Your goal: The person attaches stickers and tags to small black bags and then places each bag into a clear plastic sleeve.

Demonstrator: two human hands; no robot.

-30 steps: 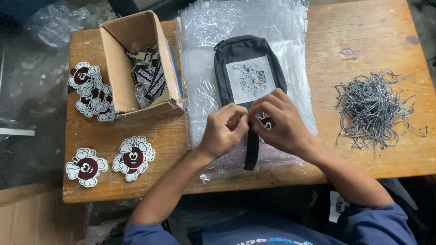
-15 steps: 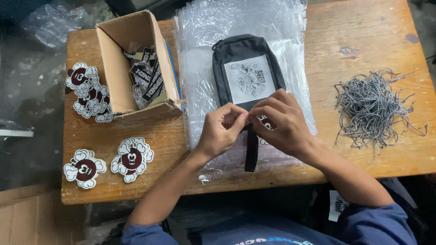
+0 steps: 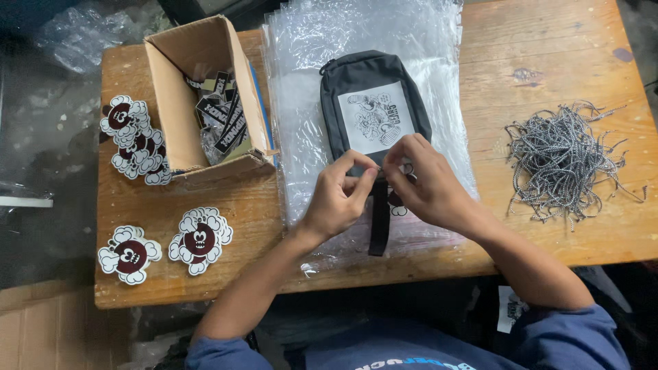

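While we look down from the head camera, we note these lines:

Pouch: a dark grey pouch with a white printed patch lies on a stack of clear plastic bags, near the middle of the wooden tabletop; its black strap points toward the person.

Left hand: our left hand is closed in a pinch, thumb and forefinger together at the lower edge of the pouch; what small thing it pinches we cannot tell.

Right hand: our right hand is also closed in a pinch just beside the left one, the fingertips almost touching, and it covers the lower right corner of the pouch.

Under the hands: a small white and dark red tag shows partly below the right hand.

Left side: an open cardboard box with black labels inside stands just beside the plastic bags; cloud-shaped stickers lie in a pile at its left, and two more stickers near the front edge.

Right side: a heap of grey cords lies well apart from the hands.

In the way: the two hands hide the lower part of the pouch.

Change: compared with half a second ago, the hands stay at the same place on the pouch, and the things around did not move.
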